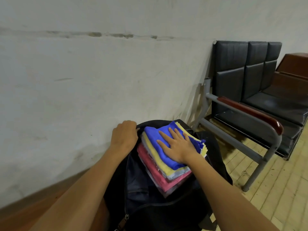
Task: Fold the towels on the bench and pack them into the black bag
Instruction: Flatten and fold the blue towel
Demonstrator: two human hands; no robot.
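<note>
Head view — bench (260,104) beside black bag (150,202)

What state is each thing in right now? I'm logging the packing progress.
black bag: unzipped, mouth held open.
towel stack: folded, sitting in the bag's opening, partly sticking out.
blue towel: folded, on top of the stack.
left hand: grips the bag's rim.
right hand: flat, fingers spread, presses on the blue towel.
bench: seats bare, no towels visible on it.
</note>
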